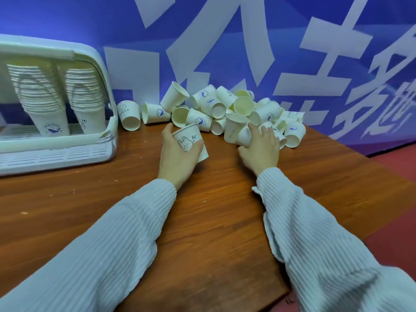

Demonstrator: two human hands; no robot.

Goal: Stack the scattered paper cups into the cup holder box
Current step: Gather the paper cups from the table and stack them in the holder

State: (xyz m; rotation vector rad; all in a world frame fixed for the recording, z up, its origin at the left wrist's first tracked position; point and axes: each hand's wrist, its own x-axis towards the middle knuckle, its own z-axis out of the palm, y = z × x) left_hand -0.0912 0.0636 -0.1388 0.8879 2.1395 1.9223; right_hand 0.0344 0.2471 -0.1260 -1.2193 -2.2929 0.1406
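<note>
nearest, two pale ribbed sleeves [117, 233] reaching over the brown wood-grain tabletop [213, 210]. at mid-table, left hand [177, 156] wrapped around a white paper cup [190, 140], thumb on one side, fingers on the other; rabbit line drawing and "hi" in blue on its wall, rim tilted up and away, a second cup's edge showing just behind it. to the right, right hand [261, 147] laid on the near edge of the cup pile [229, 113], fingers curled over a tipped cup [244, 136]; whether actually pinched cannot be told. beyond the hands, toward the far edge, scattered white cups heaped on their sides and upside down, some with a blue whale badge, some with "hello", cream insides showing. at the far left corner, white plastic cup holder box [105, 91] with a slatted base, two leaning stacks of nested cups [38, 95] inside, side by side, rims tightly layered. behind everything, blue banner [270, 41] with large white characters.
</note>
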